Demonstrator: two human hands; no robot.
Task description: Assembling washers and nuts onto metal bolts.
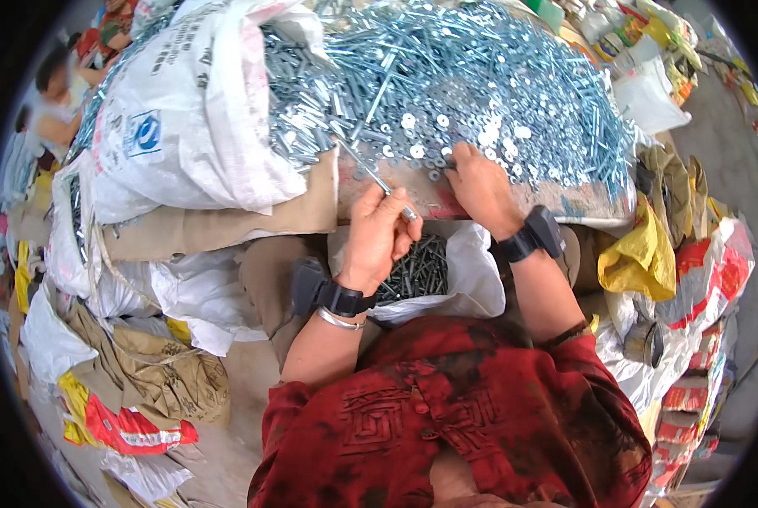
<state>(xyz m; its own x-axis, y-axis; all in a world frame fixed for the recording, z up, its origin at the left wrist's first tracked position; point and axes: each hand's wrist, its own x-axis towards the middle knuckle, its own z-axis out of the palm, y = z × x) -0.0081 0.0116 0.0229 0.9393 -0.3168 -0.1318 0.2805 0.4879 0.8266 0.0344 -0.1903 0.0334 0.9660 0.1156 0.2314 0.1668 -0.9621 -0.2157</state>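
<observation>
Head cam, L of fisheye pair: close, faces down over shirt point(463, 381) to hands point(383, 233), w/ worktop point(436, 203) beyond.

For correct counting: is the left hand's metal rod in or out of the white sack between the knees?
Out: the left hand holds the metal rod, pointing toward the fastener pile.

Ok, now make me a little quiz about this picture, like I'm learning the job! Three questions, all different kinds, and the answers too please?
1. Which hand holds the long metal rod?

2. True or false: the right hand is inside the white woven sack.

3. What is in the open white bag below the table edge?
a) oranges
b) dark metal pieces
c) paper cups

Key:
1. The left hand.
2. False: it is at the table's near edge, by the loose round washers.
3. b
</observation>
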